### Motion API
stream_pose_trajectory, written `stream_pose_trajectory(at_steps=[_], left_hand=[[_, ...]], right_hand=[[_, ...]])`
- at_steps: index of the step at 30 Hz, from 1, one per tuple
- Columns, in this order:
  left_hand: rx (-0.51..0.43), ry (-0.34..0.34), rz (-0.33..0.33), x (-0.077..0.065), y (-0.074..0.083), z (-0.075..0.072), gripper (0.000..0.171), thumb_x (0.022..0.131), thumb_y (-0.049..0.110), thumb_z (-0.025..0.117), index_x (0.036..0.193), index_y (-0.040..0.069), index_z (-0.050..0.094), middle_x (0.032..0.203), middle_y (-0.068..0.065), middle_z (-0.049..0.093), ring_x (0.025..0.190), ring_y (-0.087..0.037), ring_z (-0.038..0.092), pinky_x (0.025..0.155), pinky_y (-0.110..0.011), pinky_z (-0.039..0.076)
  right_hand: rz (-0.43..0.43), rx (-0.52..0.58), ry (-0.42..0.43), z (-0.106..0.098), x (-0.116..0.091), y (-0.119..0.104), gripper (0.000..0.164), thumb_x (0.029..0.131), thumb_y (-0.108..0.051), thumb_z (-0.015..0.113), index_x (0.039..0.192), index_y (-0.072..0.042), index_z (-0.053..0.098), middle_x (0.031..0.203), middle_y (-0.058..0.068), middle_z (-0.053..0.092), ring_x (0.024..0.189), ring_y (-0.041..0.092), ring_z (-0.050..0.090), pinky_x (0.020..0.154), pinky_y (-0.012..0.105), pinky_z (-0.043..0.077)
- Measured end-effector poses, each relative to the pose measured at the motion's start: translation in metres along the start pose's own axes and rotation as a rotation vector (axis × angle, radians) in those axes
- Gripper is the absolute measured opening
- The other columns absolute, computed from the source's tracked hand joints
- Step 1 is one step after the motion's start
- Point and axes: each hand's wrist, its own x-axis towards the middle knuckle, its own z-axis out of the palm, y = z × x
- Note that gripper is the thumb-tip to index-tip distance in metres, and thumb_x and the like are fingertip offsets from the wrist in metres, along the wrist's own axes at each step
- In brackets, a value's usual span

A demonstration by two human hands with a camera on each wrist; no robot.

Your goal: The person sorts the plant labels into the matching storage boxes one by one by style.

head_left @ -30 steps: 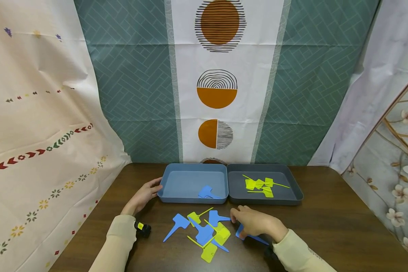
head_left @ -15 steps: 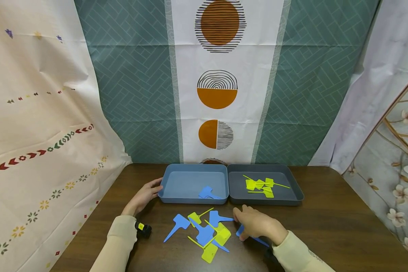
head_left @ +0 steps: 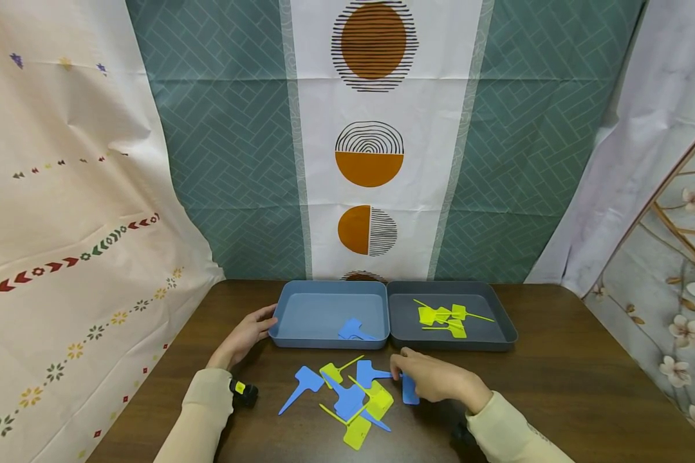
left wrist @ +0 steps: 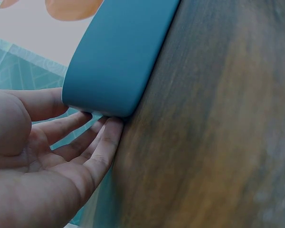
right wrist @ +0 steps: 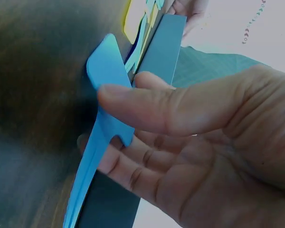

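In the head view my right hand (head_left: 437, 378) pinches a blue T-shaped plant label (head_left: 409, 390). The right wrist view shows the thumb on the face of this label (right wrist: 109, 71), with fingers behind it and its pointed stem running down. My left hand (head_left: 248, 335) rests against the left end of the blue tray (head_left: 330, 342). In the left wrist view its fingertips touch that tray's end wall (left wrist: 109, 76). Between the hands lies a loose pile of blue plant labels (head_left: 350, 400) and yellow plant labels (head_left: 356, 432), some overlapping.
A dark grey tray (head_left: 498, 344) stands against the blue tray's right side, with several yellow labels (head_left: 456, 328) in it. A few blue labels (head_left: 352, 329) lie in the blue tray. Both trays stand on a brown wooden table (head_left: 562, 386), before a hanging patterned cloth (head_left: 231, 161).
My right hand has taken up the blue label that lay beneath it; the stem at lower right is out of sight and the head is turned. My left hand stays put.
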Motion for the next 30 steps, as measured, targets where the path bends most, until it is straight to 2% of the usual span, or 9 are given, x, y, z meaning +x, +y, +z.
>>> stream_pose_trajectory(at_steps=[5,8,11,15,19,25,30], left_hand=[[0.000,-0.003,-0.002,-0.001,0.000,0.000,0.057,0.112,0.010,0.042,0.162,-0.007,0.021,0.164,-0.031,0.025,0.151,-0.046,0.029,0.122,-0.061,0.026],[0.000,-0.003,-0.001,-0.001,0.000,0.000,0.057,0.112,0.010,0.043,0.162,-0.007,0.021,0.164,-0.031,0.025,0.150,-0.046,0.030,0.122,-0.060,0.027],[-0.004,-0.002,0.000,-0.001,-0.001,0.000,0.057,0.112,0.010,0.042,0.162,-0.007,0.021,0.164,-0.032,0.025,0.150,-0.046,0.031,0.122,-0.060,0.028],[-0.008,0.000,0.002,0.000,-0.001,-0.001,0.056,0.112,0.009,0.042,0.162,-0.007,0.021,0.164,-0.032,0.025,0.149,-0.046,0.032,0.122,-0.059,0.028],[-0.007,0.001,0.001,0.001,-0.001,-0.001,0.056,0.112,0.008,0.042,0.162,-0.008,0.021,0.164,-0.032,0.025,0.149,-0.046,0.032,0.122,-0.059,0.028],[-0.005,-0.004,0.001,0.000,0.000,-0.001,0.056,0.112,0.009,0.042,0.162,-0.007,0.022,0.164,-0.031,0.025,0.149,-0.046,0.032,0.122,-0.060,0.028],[-0.004,-0.004,0.004,0.000,0.000,0.000,0.056,0.112,0.009,0.042,0.162,-0.007,0.022,0.164,-0.031,0.025,0.150,-0.046,0.031,0.122,-0.060,0.027]], right_hand=[[-0.053,0.011,0.018,-0.007,-0.001,0.003,0.047,0.083,0.028,0.056,0.102,-0.015,0.058,0.099,-0.004,0.057,0.092,0.016,0.048,0.076,0.031,0.044],[-0.084,0.056,0.033,-0.013,-0.002,0.006,0.047,0.082,0.027,0.059,0.102,-0.015,0.059,0.100,-0.003,0.059,0.093,0.018,0.050,0.073,0.030,0.045],[-0.111,0.105,0.064,-0.021,-0.002,0.009,0.045,0.083,0.024,0.064,0.106,-0.014,0.060,0.107,0.001,0.062,0.099,0.021,0.056,0.079,0.033,0.052],[-0.128,0.134,0.123,-0.029,-0.004,0.013,0.043,0.085,0.018,0.070,0.111,-0.016,0.063,0.113,0.001,0.064,0.106,0.023,0.059,0.088,0.040,0.054],[-0.135,0.174,0.162,-0.035,-0.005,0.015,0.043,0.086,0.014,0.072,0.114,-0.019,0.064,0.111,-0.003,0.064,0.099,0.020,0.057,0.082,0.036,0.052],[-0.129,0.226,0.183,-0.036,-0.003,0.018,0.036,0.090,0.007,0.074,0.117,-0.015,0.066,0.101,0.000,0.061,0.088,0.023,0.051,0.073,0.031,0.046],[-0.109,0.261,0.206,-0.036,-0.001,0.017,0.033,0.091,0.006,0.075,0.118,-0.010,0.066,0.097,0.000,0.062,0.084,0.019,0.053,0.070,0.030,0.048]])
